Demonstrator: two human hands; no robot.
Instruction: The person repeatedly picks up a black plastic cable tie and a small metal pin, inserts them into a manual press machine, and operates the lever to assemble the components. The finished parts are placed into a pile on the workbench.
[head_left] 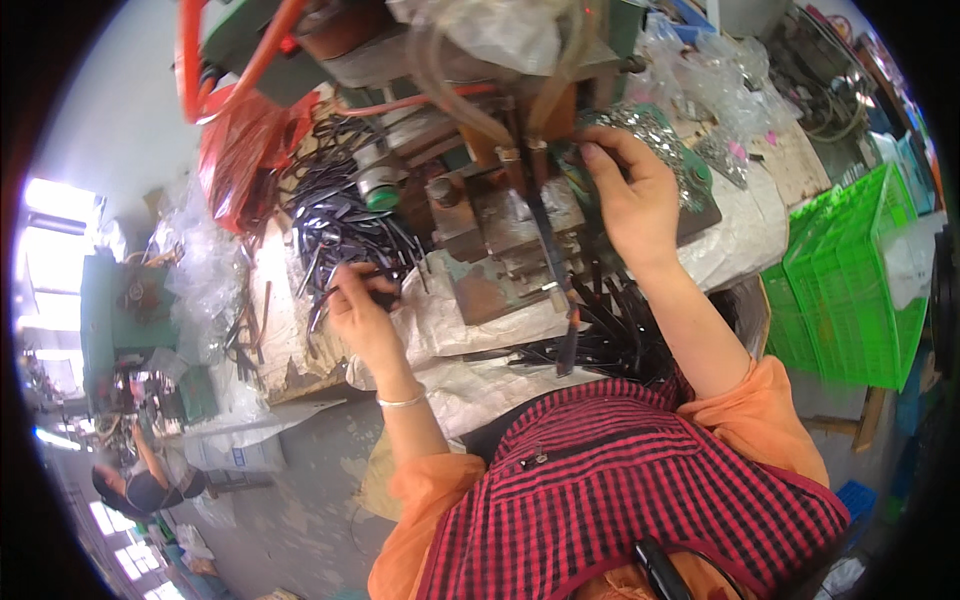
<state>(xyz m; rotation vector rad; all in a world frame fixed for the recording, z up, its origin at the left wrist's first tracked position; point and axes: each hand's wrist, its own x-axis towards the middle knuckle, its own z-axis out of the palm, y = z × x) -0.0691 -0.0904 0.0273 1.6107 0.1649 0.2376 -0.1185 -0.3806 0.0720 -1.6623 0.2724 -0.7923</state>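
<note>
My left hand [366, 312] is at the near edge of a heap of dark, glossy narrow strips [345, 225]. Its fingers are curled in, and a dark piece shows under them, probably one of the strips. My right hand [640, 205] is raised at the right side of the machine's metal block [530, 220]. Thumb and forefinger come together there; whatever is between them is too small to make out. Beside that hand lies a pile of small silver metal parts [690, 172] in a green tray. A long dark strip [548, 245] slants down across the front of the block.
Clear hoses [570, 70] and an orange hose [240, 95] hang over the machine. More dark strips [620, 335] lie against my checked apron. A green plastic crate [850, 280] stands at the right, a red plastic bag [250, 150] at the back left. Another person [150, 480] sits far left.
</note>
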